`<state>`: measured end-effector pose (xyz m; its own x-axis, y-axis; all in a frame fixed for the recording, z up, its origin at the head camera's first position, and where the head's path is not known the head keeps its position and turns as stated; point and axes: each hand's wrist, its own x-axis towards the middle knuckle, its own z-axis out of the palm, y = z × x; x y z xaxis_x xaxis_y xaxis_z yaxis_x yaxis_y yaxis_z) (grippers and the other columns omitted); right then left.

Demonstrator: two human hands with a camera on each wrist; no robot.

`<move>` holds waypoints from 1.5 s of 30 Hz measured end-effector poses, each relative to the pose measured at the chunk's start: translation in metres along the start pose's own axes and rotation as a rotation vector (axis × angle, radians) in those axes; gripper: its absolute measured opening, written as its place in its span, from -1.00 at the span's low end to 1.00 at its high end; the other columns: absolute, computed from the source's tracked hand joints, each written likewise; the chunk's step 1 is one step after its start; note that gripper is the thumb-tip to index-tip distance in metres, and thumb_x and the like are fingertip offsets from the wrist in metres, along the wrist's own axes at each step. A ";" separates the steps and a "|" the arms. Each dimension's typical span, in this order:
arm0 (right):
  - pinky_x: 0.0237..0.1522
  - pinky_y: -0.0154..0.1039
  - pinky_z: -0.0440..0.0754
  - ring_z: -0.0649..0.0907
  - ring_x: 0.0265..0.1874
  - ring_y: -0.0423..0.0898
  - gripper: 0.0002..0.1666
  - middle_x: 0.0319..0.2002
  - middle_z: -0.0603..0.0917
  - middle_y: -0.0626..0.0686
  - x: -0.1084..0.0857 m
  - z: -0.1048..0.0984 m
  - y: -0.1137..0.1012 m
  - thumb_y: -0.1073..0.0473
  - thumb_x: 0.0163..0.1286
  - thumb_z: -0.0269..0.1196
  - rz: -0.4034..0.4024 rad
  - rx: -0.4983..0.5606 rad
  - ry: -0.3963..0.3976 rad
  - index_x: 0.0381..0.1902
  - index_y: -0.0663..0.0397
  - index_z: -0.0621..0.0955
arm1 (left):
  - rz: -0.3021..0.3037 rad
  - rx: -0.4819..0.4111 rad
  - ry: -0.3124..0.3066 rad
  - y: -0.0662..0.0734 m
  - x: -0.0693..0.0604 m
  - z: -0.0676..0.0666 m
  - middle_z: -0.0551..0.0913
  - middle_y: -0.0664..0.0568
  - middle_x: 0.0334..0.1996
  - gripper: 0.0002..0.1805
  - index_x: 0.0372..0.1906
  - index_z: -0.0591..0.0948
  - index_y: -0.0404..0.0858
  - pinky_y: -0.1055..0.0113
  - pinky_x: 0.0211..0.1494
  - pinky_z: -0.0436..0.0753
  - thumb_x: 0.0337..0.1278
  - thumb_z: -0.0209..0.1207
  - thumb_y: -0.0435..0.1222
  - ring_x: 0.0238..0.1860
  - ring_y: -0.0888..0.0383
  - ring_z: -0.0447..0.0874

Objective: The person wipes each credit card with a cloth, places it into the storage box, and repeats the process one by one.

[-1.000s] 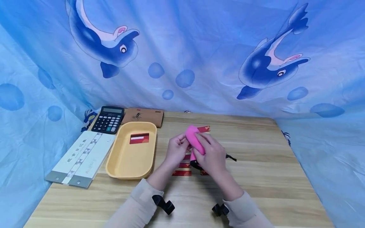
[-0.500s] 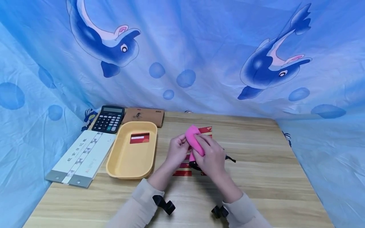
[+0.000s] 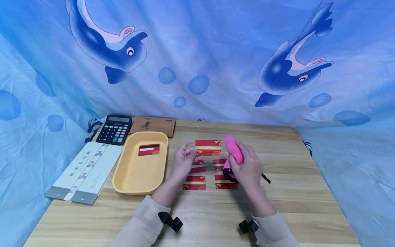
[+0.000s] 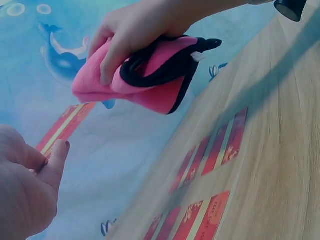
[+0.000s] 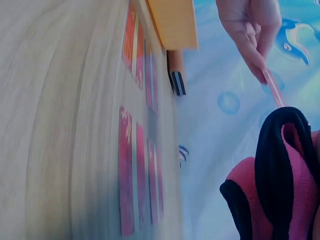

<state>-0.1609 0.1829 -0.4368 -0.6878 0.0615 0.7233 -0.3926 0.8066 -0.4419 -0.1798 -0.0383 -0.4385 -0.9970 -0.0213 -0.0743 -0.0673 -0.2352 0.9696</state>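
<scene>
My left hand (image 3: 182,160) pinches a red card (image 3: 208,147) with a pale yellow stripe by its left end, raised above the table. In the left wrist view this card (image 4: 65,127) hangs clear of the wood. My right hand (image 3: 250,166) grips a folded pink cloth (image 3: 234,151) with black edging and a dark cord end, just to the right of the card. Black binding and a white tag show on the cloth (image 4: 150,75) in the left wrist view. Several similar red cards (image 3: 194,183) lie in two columns beneath my hands.
A yellow tray (image 3: 139,181) with one red card (image 3: 149,149) in it stands to the left. Around it lie a calculator (image 3: 114,130), a brown wallet (image 3: 154,126) and a white account book (image 3: 84,171). A blue dolphin-print curtain (image 3: 197,41) hangs behind the table.
The pink cloth was wrapped over the card between both hands. My right hand has drawn it off to the right, and the left hand has shifted slightly left, keeping the card.
</scene>
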 end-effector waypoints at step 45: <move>-0.46 0.09 0.69 0.74 -0.33 0.14 -0.56 -0.19 0.76 0.23 -0.007 -0.002 0.010 0.15 0.11 0.49 0.000 0.118 0.085 -0.05 0.24 0.73 | -0.070 -0.093 0.026 -0.008 0.005 -0.008 0.73 -0.25 0.00 -0.61 0.15 0.63 -0.38 0.01 0.14 0.67 0.27 0.33 -0.33 -0.13 -0.05 0.81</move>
<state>-0.1587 0.1915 -0.4454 -0.6353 0.1153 0.7637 -0.4650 0.7324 -0.4974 -0.1839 -0.0440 -0.4485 -0.9886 -0.0269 -0.1483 -0.1316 -0.3261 0.9361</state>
